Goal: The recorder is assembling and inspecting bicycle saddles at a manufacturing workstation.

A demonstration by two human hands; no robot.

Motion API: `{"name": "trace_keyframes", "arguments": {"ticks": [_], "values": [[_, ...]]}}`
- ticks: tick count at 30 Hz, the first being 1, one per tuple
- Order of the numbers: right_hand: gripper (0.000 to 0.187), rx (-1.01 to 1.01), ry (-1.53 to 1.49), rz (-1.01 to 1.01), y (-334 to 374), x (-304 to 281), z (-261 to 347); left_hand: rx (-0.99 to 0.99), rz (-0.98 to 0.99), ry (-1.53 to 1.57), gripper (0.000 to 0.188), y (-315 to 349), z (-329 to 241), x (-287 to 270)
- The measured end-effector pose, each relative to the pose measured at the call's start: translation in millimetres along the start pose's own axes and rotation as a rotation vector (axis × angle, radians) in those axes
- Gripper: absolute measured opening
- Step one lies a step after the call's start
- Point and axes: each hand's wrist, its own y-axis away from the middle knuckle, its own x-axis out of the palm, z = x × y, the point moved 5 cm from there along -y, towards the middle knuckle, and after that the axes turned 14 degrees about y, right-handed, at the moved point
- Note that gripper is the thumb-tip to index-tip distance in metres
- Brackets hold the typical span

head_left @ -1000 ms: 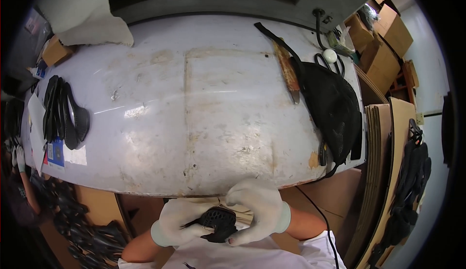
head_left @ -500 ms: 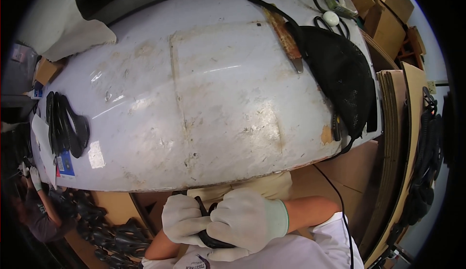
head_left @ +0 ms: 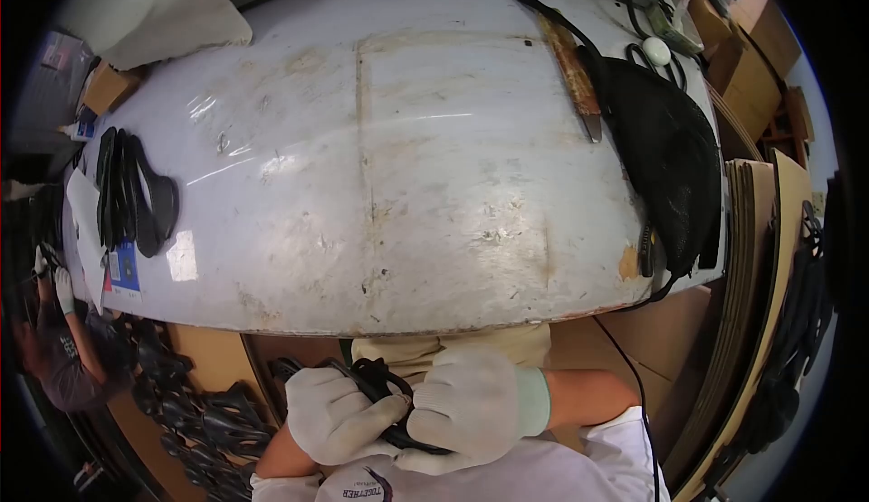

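My left hand (head_left: 337,414), in a white glove, is closed on a black strappy piece (head_left: 376,377) that looks like part of a sandal. From the other side my right hand (head_left: 466,409), also gloved in white, grips the same piece. Both hands are close together in front of my shirt, below the near edge of the white table (head_left: 434,258). The gloves hide much of the piece; loops of it show above and between them, and a thin dark edge shows below.
Several black shoe soles (head_left: 136,190) stand at the table's left end. On the right lie a black mesh bag (head_left: 665,149) and a blade tool with a worn orange-brown handle (head_left: 570,63). Black shoe parts (head_left: 222,420) are heaped lower left. A co-worker's gloved hand (head_left: 63,291) shows far left.
My left hand has moved slightly left and down, and its fingers have shifted on the black piece. More of its loops now show above the gloves. The whole view has shifted a little.
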Motion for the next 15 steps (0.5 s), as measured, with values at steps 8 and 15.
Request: {"name": "trace_keyframes", "arguments": {"ticks": [8, 15], "values": [[0.046, 0.055, -0.014, 0.019, 1, -1, -7, -0.001, 0.041, -0.271, 0.029, 4, -10, -9], [0.045, -0.04, -0.119, 0.003, -2, 3, -13, 0.036, -0.056, -0.257, 0.034, -4, -18, -14]]}}
